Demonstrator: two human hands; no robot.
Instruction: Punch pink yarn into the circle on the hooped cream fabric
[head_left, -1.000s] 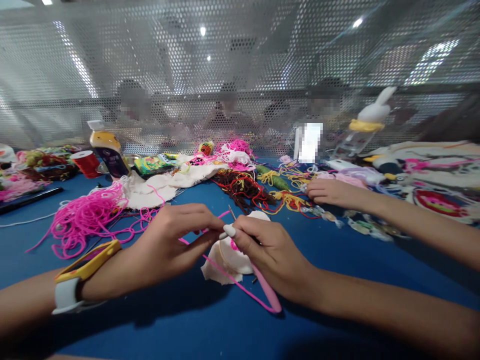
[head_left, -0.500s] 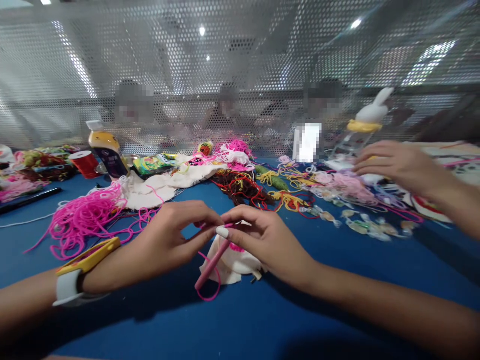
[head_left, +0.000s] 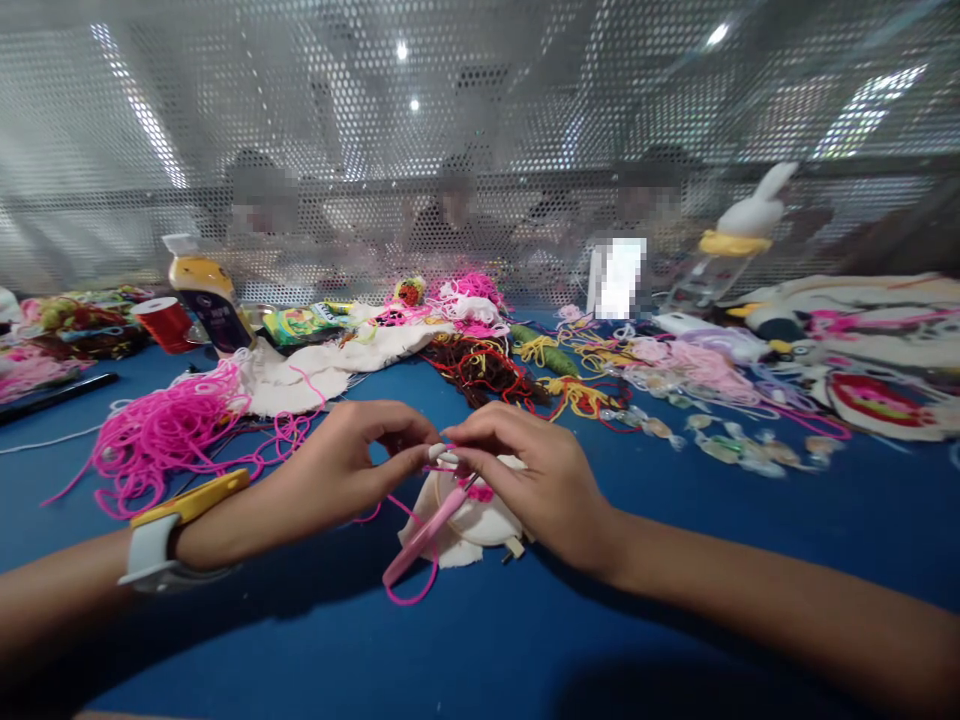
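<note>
I see both hands, left hand (head_left: 337, 475) and right hand (head_left: 525, 480), pinching pink yarn (head_left: 409, 590) at the pink tool (head_left: 427, 530), probably threading it; next needs a steady pull.

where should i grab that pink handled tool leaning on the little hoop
Grip the pink handle at its free lower end, coming from the near left side. It slants down towards you off the hoop, and that end lies bare on the blue table. The upper tip sits pinched between the left hand and right hand, so it is crowded.
</note>
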